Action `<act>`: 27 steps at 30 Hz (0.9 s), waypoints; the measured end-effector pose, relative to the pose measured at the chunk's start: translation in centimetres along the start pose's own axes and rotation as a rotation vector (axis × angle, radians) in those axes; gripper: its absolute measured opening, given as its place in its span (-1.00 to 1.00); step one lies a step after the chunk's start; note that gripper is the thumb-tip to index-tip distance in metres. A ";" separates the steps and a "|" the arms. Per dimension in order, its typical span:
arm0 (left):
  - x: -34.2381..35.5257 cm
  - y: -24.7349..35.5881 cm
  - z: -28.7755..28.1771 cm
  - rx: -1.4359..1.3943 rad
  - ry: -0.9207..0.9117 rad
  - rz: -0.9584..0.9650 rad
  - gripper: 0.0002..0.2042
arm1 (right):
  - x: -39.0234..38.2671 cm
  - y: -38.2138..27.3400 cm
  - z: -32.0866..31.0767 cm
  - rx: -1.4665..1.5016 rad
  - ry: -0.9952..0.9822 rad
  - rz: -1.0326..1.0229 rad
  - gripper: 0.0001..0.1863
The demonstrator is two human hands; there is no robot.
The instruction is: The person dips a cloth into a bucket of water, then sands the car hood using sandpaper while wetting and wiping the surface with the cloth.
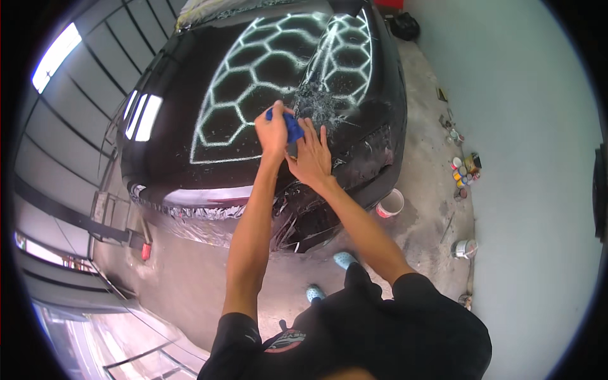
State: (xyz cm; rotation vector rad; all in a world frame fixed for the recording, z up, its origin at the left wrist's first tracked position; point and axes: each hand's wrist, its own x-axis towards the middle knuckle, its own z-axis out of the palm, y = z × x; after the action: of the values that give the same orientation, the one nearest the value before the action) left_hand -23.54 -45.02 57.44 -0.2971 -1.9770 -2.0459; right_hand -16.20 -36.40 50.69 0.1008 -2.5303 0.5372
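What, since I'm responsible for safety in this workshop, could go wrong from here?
The left hand, holding a blue item, is close to the white honeycomb lines, so a stray stroke might mark them.
The right hand is spread beside a splattered patch; if that is wet, it could smear or slip.
The bucket on the floor near the feet might be kicked.

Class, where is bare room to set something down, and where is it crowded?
Bare: floor left of the blue clogs, in front of the car; hood left of the honeycomb lines. Crowded: the right wall's foot, lined with cans, and where left hand, blue cloth and right hand gather.
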 end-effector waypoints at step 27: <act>-3.1 -4.6 -15.2 0.852 0.314 0.693 -0.96 | 4.2 4.2 0.6 -0.168 0.136 0.067 -0.15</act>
State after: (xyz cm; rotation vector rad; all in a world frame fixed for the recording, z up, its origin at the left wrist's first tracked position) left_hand -21.50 -59.88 51.41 -0.3619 -1.9568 -0.7017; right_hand -20.79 -32.64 50.92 -0.0805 -2.4402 0.3429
